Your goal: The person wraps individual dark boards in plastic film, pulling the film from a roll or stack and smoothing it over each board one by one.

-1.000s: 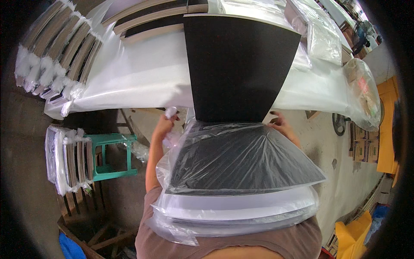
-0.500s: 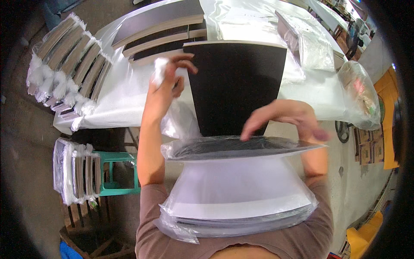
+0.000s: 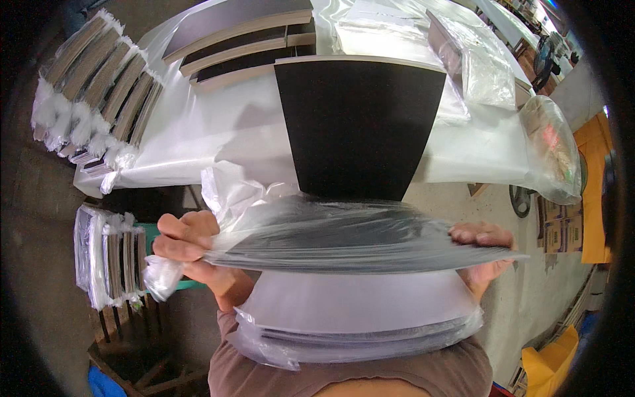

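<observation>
A clear plastic bag (image 3: 344, 241) stretches across in front of me, its near edge pulled into a long taut line. My left hand (image 3: 192, 248) is closed on the bag's left end, with a crumpled whitish piece (image 3: 163, 276) at its thumb side. At the right end, my right hand (image 3: 486, 248) grips the film between fingers and thumb. Just beyond, a flat black board (image 3: 360, 126) lies over the table's near edge; its lower end meets the bag, and I cannot tell whether it is inside. Nearest my body is a plastic-wrapped stack of white sheets (image 3: 357, 304).
Black-topped board stacks (image 3: 238, 40) lie on the film-covered table (image 3: 218, 142). Wrapped bundles stand at the far left (image 3: 99, 86) and on a green stool (image 3: 151, 241). Clear bags (image 3: 486, 73) lie at the far right, and a filled bag (image 3: 549, 149) hangs at the table's right end.
Both hands have come down from above the board and the bag to the bag's two ends. The bag is now drawn wider and tauter, with its film blurred.
</observation>
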A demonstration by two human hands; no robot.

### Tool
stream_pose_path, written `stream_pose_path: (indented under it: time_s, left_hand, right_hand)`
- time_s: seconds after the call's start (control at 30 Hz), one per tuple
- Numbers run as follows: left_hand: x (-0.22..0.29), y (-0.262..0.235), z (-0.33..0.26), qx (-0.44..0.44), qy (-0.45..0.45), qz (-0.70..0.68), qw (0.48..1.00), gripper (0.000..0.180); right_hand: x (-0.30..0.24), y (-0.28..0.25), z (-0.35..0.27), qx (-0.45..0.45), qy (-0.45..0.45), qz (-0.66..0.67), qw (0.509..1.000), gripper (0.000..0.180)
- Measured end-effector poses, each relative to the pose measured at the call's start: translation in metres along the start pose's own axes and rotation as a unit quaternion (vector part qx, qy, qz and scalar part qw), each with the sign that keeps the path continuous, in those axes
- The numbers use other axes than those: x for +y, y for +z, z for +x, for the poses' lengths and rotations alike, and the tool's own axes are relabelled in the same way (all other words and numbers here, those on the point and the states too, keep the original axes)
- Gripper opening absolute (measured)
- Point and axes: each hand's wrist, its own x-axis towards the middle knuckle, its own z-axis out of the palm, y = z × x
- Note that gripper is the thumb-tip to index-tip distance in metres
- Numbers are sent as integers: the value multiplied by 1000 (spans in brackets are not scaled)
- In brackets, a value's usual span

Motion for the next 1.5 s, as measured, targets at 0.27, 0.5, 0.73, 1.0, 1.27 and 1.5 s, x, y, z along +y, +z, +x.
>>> stream_pose_path:
  time_s: [0.27, 0.5, 0.73, 1.0, 1.27, 1.5]
  left_hand:
    - [9, -111, 1, -316, -230, -176, 904, 39]
    - [-85, -7, 55, -69, -384, -6, 921, 70]
    - [-94, 67, 14, -121, -419, -146, 888, 71]
    - [-102, 34, 7, -173, -362, 260, 878, 14]
    - [-84, 68, 31, -234, -419, 190, 857, 16]
    - [-94, 73, 33, -186, -427, 145, 873, 23]
  right_hand:
    - [55, -68, -5, -350, 218, 174, 894, 44]
    - [56, 32, 107, -233, 199, -178, 935, 34]
    - [91, 86, 122, -180, 174, 7, 968, 41]
    - [108, 74, 130, -9, 159, 48, 986, 17]
    - [84, 60, 153, -13, 81, -178, 981, 13]
    - [65, 73, 153, -40, -237, -540, 807, 45]
